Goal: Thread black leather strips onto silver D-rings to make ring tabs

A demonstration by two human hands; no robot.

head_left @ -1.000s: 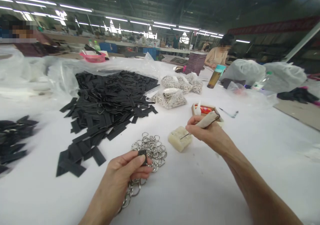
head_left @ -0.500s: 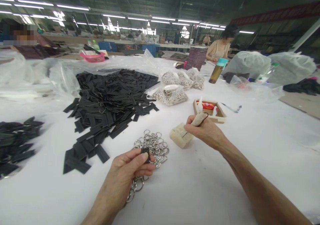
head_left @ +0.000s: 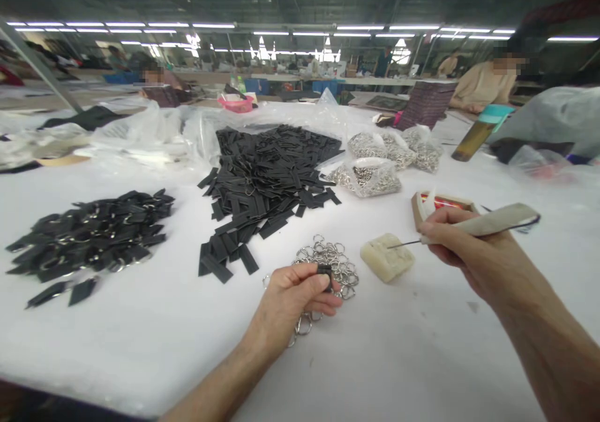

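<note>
My left hand (head_left: 300,294) pinches a folded black strap piece (head_left: 324,272) between thumb and fingers, above a pile of metal D-rings (head_left: 344,266). Whether a ring sits in the fold is hidden. In my right hand (head_left: 469,253) is an awl (head_left: 497,220) with a pale wrapped handle, closed in the fingers. Its thin metal shaft points left, the tip at the top of a yellowish, wax-like block (head_left: 387,262); contact is hard to tell. Behind my left hand lies a large heap of loose black strap pieces (head_left: 267,172).
At left lies a pile of black straps fitted with rings (head_left: 103,231). Bags of metal rings (head_left: 368,178) stand beyond the D-rings. A small box (head_left: 417,209) sits behind my right hand, and a bottle with a turquoise lid (head_left: 482,131) stands farther right. Co-workers sit across the table.
The view has swung left, bringing the ringed-strap pile fully into sight. My right hand has drawn away from the block, and the awl now lies flatter with its shaft showing. My left hand keeps its pinch.
</note>
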